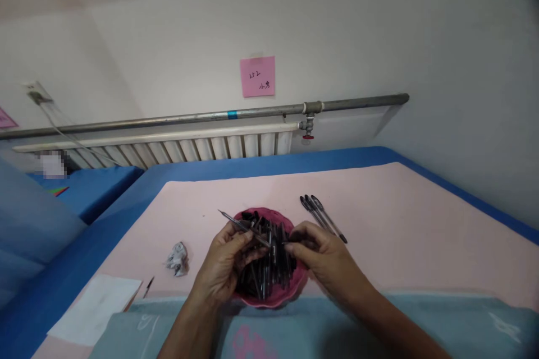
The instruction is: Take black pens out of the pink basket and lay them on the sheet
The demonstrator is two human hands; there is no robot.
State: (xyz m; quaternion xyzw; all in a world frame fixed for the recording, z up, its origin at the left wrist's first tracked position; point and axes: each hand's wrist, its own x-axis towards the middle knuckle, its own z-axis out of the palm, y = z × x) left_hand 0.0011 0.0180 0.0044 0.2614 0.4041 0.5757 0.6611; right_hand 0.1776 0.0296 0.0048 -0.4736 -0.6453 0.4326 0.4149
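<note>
A pink basket (272, 302) with a wavy rim stands in front of me, filled with many dark pen parts (272, 269). Over its left side, my left hand (223, 263) pinches a slim clear-barrelled pen (234, 221), its bare tip pointing up and left. My right hand (326, 255) is above the basket's right side, thumb and fingertips pressed together. Something small and dark seems to be between those fingertips, too small to name. Beyond the right hand, several capped pens (322, 214) lie side by side on the pink sheet (421, 224).
A crumpled paper ball (178, 259) lies left of the basket. Nearer me are a white paper sheet (95, 308) and a small dark pen piece (149, 287). Grey-blue cloth (421, 325) covers the near edge. A radiator (202, 146) and pipe (177, 119) run along the wall.
</note>
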